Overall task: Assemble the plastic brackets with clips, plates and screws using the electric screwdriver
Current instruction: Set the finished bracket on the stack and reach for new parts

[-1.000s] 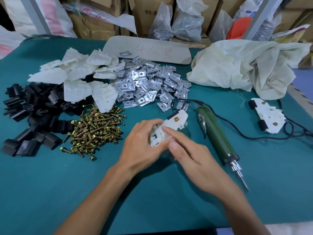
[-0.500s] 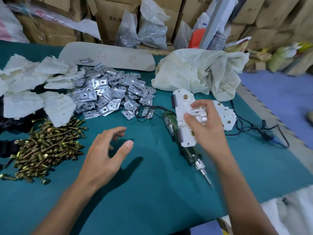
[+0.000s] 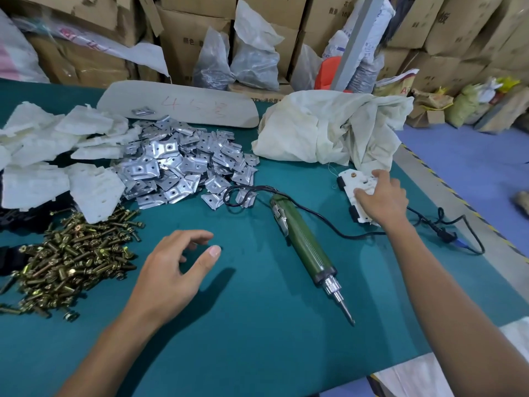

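A: Where's the bracket just now?

B: The finished bracket [image 3: 351,187] lies at the far right of the table [image 3: 257,345], just on the near side of the cloth bag [image 3: 329,130]. The right hand [image 3: 382,200] is over it, thumb on top and fingers bent over its far edge, holding it. I can't tell whether a second one lies underneath.

A: And the other hand?

B: The left hand [image 3: 174,270] hovers near the middle, fingers loosely curled around nothing, just right of the screws [image 3: 71,253].

A: So what could go wrong?

B: The cord [image 3: 346,234] of the screwdriver [image 3: 303,239] runs close beside that bracket and passes under the right forearm. I'd say a quick pull of the arm could snag it and drag the tool. The tool is round and lies loose with its bit pointing at the near edge, so it might roll.

A: Anything on the left?

B: The piles crowd each other. The white brackets [image 3: 57,156] lean onto the screws and touch the metal plates [image 3: 177,164], and the black clips [image 3: 17,217] are half buried at the far left. A careless grab could scatter screws or lift two plates at once. The plate edges look thin, perhaps sharp.
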`<state>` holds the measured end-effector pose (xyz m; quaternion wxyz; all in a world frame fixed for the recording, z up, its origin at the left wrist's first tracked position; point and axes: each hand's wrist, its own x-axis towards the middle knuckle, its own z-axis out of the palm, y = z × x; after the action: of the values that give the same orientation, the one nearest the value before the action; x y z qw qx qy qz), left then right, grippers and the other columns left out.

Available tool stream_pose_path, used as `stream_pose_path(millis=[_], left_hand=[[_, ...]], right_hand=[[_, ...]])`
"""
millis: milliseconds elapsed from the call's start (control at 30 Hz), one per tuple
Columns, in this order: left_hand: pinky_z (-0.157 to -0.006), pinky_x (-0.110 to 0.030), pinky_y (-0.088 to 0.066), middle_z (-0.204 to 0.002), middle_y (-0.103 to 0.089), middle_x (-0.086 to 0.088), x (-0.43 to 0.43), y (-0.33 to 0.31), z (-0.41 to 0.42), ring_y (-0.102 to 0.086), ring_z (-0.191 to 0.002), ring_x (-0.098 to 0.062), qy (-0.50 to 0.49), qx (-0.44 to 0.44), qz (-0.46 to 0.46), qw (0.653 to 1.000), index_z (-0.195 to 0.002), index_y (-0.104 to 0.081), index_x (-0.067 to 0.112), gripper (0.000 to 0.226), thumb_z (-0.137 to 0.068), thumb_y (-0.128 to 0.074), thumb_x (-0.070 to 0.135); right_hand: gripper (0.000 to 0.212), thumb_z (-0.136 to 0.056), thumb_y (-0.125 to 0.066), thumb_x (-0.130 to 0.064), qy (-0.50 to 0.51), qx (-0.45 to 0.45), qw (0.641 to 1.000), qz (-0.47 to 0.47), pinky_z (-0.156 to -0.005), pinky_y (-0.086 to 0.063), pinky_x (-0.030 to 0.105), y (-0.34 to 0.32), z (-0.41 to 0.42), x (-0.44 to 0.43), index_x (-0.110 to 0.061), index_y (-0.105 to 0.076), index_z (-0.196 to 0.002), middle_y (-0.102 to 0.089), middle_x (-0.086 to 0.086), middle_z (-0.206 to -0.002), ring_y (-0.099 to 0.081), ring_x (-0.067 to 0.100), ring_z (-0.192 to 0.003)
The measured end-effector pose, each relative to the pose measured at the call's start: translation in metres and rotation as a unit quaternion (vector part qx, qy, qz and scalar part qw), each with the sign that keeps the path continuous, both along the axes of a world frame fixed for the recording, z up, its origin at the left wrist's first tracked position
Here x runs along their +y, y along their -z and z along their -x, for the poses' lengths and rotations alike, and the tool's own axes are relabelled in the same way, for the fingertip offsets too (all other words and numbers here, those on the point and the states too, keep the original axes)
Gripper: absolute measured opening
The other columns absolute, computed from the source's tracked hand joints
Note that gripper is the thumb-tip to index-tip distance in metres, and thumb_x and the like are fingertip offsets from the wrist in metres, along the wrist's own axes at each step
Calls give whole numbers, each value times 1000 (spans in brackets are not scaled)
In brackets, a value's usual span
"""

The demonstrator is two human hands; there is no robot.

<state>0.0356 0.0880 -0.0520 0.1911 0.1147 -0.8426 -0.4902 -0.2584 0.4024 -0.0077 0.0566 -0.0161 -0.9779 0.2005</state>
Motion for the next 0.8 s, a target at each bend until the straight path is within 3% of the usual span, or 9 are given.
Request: stream_pose_path(millis=[200, 400, 567, 633, 667, 733, 800], left_hand=[[-82, -19, -42, -106, -61, 28, 0, -1, 1, -58, -106, -4, 6, 0, 19, 1000, -106, -68, 36, 29, -86, -58, 55], [-82, -19, -42, -105, -62, 26, -2, 2, 1, -58, -106, -3, -1, 10, 19, 1000, -103, -69, 36, 36, -85, -56, 63], [-86, -21, -44, -104, -63, 24, -1, 4, 1, -57, -108, -4, 1, 0, 22, 1000, -106, -68, 34, 37, -87, -55, 63], [-86, -19, -43, -105, -63, 25, 0, 4, 2, -56, -109, -2, 0, -7, 29, 1000, -110, -67, 35, 36, -90, -55, 62], [-84, -17, -41, -105, -63, 24, 0, 4, 3, -56, -108, -2, -5, -6, 28, 1000, -111, -67, 34, 34, -91, -56, 60], [-80, -14, -41, -100, -65, 23, -1, 1, 5, -59, -100, -3, -23, 6, 6, 1000, -110, -67, 33, 27, -93, -58, 52], [-74, -14, -43, -94, -65, 27, -4, -4, 8, -61, -89, -2, -50, 19, -29, 998, -107, -68, 31, 21, -94, -60, 45]], right_hand=[[87, -85, -67, -63, -10, -8, 1000, -6, -110, -32, 58, 2, -9, 8, -28, -29, -155, -42, 18, -153, -38, 46, -138], [87, -85, -72, -50, -24, -13, 999, -36, -103, -39, 55, 0, -10, 5, -21, -29, -155, -44, 22, -148, -40, 48, -132], [93, -86, -77, -49, -23, 14, 999, -18, -113, -30, 57, -23, -20, -10, -17, -27, -158, -34, 28, -153, -33, 50, -138], [85, -84, -74, -57, -70, 66, 993, 69, -111, -37, 54, -33, -40, -32, -19, -38, -152, -46, 23, -148, -44, 44, -133], [76, -82, -70, -60, -106, 85, 982, 130, -107, -44, 47, -36, -57, -47, -24, -47, -145, -55, 15, -141, -53, 35, -126], [51, -83, -68, -59, -190, 91, 946, 247, -92, -52, 19, -39, -102, -81, -33, -61, -127, -69, -8, -118, -65, 10, -103], [22, -90, -73, -46, -274, 51, 908, 313, -80, -49, 9, -27, -145, -119, -33, -70, -108, -73, -19, -100, -66, -3, -89]])
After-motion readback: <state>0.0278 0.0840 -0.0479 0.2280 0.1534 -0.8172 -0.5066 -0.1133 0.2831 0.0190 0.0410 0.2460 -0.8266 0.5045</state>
